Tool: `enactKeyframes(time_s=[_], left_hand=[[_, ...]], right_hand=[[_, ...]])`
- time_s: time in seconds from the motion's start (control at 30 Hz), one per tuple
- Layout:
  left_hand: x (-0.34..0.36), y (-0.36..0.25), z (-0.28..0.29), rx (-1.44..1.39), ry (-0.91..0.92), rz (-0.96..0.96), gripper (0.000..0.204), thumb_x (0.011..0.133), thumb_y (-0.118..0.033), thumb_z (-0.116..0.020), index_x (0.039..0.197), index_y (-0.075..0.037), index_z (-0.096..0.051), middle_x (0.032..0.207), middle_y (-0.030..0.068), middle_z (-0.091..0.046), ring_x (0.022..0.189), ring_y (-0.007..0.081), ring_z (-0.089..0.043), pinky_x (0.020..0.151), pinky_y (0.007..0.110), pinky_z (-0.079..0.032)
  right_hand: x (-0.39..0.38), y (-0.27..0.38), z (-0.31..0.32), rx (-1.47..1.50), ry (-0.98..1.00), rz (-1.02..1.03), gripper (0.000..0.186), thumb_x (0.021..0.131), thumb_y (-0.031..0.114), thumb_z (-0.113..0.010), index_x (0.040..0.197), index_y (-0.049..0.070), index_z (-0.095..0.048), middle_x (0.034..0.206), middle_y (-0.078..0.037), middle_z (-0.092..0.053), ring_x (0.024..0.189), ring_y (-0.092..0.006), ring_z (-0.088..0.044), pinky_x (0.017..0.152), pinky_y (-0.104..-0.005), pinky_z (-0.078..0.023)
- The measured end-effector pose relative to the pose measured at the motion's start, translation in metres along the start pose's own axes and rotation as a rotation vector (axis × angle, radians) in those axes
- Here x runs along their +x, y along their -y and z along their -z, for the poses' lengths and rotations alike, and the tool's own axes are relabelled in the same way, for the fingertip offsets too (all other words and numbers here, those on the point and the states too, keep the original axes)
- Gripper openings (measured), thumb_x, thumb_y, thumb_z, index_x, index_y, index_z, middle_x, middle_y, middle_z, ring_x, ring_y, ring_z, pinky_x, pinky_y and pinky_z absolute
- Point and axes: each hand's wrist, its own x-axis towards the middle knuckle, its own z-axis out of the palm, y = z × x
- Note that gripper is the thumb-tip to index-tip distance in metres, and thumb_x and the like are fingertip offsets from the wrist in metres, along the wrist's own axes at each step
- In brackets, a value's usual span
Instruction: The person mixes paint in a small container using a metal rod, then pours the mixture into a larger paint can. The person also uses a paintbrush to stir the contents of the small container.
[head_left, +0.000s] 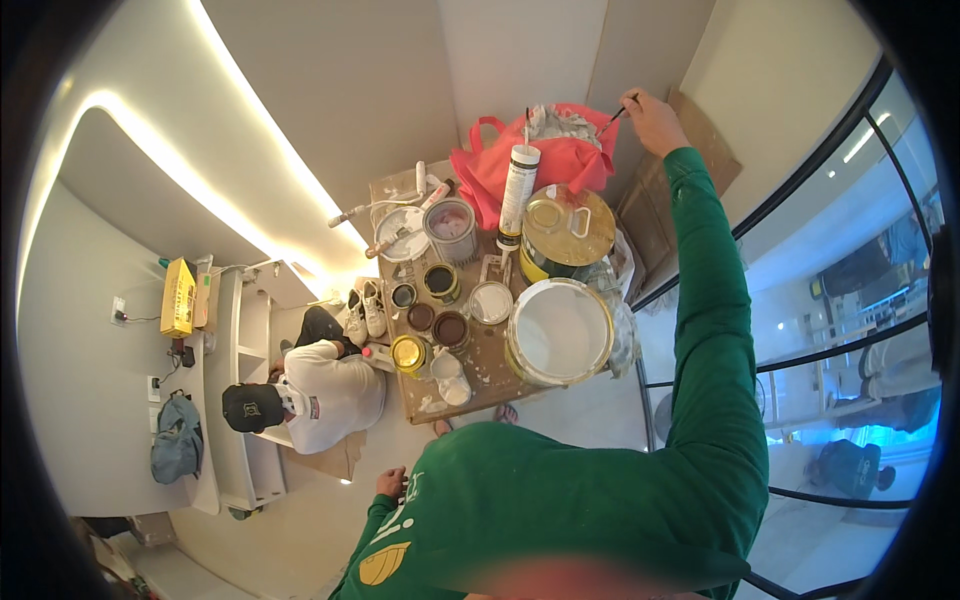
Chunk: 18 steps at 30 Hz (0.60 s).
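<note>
My right hand (652,120) is stretched far forward in a green sleeve and grips a thin paintbrush (614,118) whose tip touches the pale wall (520,60) above a red bag (545,160). My left hand (391,483) hangs low beside my body with its fingers curled and nothing visible in it. Below my right arm lies a cardboard sheet (485,370) on the floor. On it stand a large white paint bucket (560,330), a gold-lidded tin (568,228), a caulk tube (518,185) and several small open paint cans (440,280).
A person in a white shirt and black cap (300,395) crouches at left by a white shelf unit (245,400). White shoes (365,310) sit near the cardboard. A yellow box (179,297) lies on the counter. A dark-framed glass wall (830,300) runs along the right.
</note>
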Motion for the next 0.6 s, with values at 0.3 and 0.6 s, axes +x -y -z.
enactKeyframes(time_s=[0.3, 0.6], left_hand=[[0.039, 0.044, 0.010, 0.511, 0.247, -0.454, 0.051, 0.100, -0.036, -0.064, 0.141, -0.005, -0.060, 0.103, 0.0304, -0.074, 0.094, 0.0478, -0.073, 0.083, 0.055, -0.057], [0.047, -0.012, 0.055, 0.694, 0.604, -0.343, 0.064, 0.096, -0.016, -0.063, 0.157, -0.018, -0.041, 0.115, 0.0298, -0.073, 0.096, 0.0527, -0.071, 0.086, 0.057, -0.057]], right_hand=[[-0.027, -0.011, 0.022, 0.073, -0.041, 0.005, 0.034, 0.110, 0.034, -0.051, 0.123, 0.007, -0.067, 0.106, -0.014, -0.078, 0.101, -0.0343, -0.073, 0.090, -0.0438, -0.055], [-0.155, 0.023, 0.152, 0.675, -0.666, 0.020, 0.018, 0.103, 0.017, -0.073, 0.111, 0.002, -0.066, 0.092, -0.008, -0.073, 0.083, -0.0137, -0.070, 0.078, -0.0277, -0.056]])
